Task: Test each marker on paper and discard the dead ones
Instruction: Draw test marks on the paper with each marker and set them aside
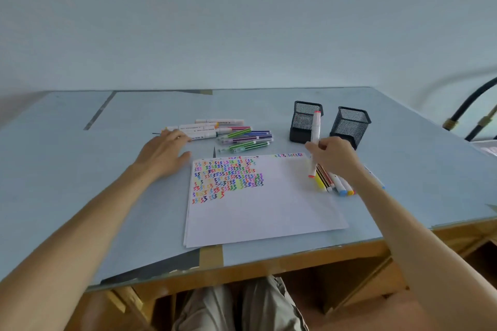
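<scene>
Gripping an upright marker (315, 142) at the paper (266, 212) edge, right hand (334, 154).

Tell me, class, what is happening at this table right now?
A person is testing markers on paper. The right hand holds a white marker with red caps upright over the sheet of paper, whose top left is already filled with coloured squiggles. The left hand rests flat on the table, its fingers touching the pile of markers. More markers lie beside the right hand, and two black mesh pots stand behind.
</scene>
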